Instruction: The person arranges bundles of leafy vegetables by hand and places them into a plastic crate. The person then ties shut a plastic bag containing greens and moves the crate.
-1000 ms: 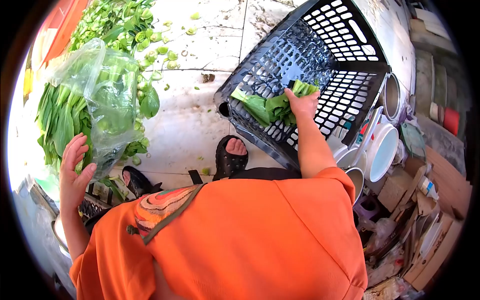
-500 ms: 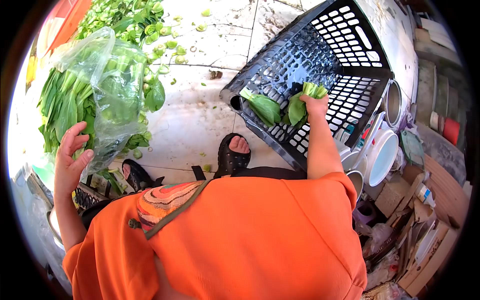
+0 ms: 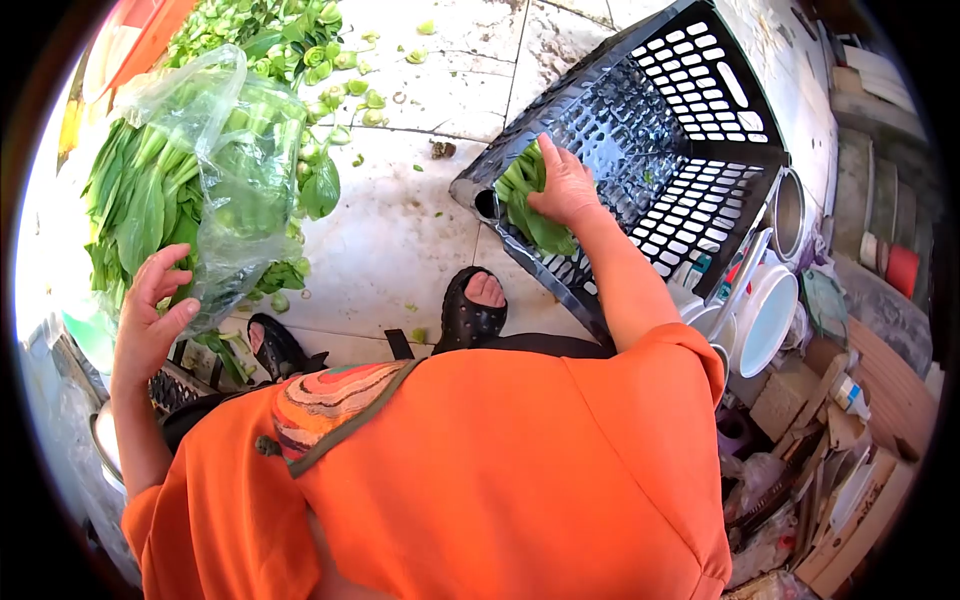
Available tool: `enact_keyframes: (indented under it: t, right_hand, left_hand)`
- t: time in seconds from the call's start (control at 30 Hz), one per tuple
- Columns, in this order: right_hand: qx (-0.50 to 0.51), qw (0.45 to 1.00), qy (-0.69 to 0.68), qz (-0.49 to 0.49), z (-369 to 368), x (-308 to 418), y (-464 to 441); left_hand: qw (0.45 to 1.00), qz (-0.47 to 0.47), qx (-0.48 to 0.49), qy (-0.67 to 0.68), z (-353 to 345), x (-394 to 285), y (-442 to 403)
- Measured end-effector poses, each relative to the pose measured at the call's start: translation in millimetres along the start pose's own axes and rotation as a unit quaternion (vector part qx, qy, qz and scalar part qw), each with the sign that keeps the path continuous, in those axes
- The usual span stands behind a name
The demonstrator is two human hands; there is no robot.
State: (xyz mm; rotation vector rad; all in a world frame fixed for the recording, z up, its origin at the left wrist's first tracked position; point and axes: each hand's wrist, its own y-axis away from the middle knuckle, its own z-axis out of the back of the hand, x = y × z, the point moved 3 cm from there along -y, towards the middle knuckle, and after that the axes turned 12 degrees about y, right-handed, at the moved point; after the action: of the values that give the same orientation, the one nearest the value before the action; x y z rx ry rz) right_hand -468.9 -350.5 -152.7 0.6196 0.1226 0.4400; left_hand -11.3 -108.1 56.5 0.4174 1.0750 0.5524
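My right hand [image 3: 566,188] is inside a black plastic crate [image 3: 715,150] lying on its side, its fingers and thumb closed around a few bok choy [image 3: 530,205] near the crate's left side. Its palm hides part of the stalks. To the left, my left hand [image 3: 155,310] is held with its fingers apart and nothing in it. Just beside it is a large pile of bok choy [image 3: 145,205], partly under a clear plastic bag [image 3: 220,160]. Whether my left fingertips touch the leaves I cannot tell.
Trimmed bok choy ends [image 3: 365,105] are scattered on the pale tiled floor [image 3: 390,210]. White buckets [image 3: 765,320] stand right of the crate, with stacked scraps and boards [image 3: 830,480] beyond. My sandalled foot [image 3: 472,308] is near the crate's lower edge.
My right hand has moved left within the crate, bringing the greens it held to the bunch lying at the left side. My left hand has barely moved.
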Motion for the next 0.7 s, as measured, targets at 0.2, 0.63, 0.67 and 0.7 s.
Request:
enact_keyframes:
  t: [0.2, 0.63, 0.67, 0.7]
  right_hand:
    - [0.002, 0.999, 0.005, -0.049, 2.7, 15.3, 18.7]
    - [-0.048, 0.994, -0.088, -0.048, -22.8, -6.1, 6.1]
    - [-0.048, 0.994, -0.089, -0.048, -20.7, -11.4, 7.4]
    - [-0.045, 0.994, -0.097, -0.032, -14.8, -15.1, 9.3]
  left_hand:
    - [0.999, 0.038, 0.017, -0.014, 0.9, 7.8, 2.0]
    - [0.997, 0.063, 0.036, -0.004, -4.2, 9.3, -5.0]
    - [0.998, 0.059, 0.037, -0.003, -4.4, 8.5, -4.9]
    - [0.998, 0.055, 0.038, -0.002, -4.2, 7.9, -4.6]
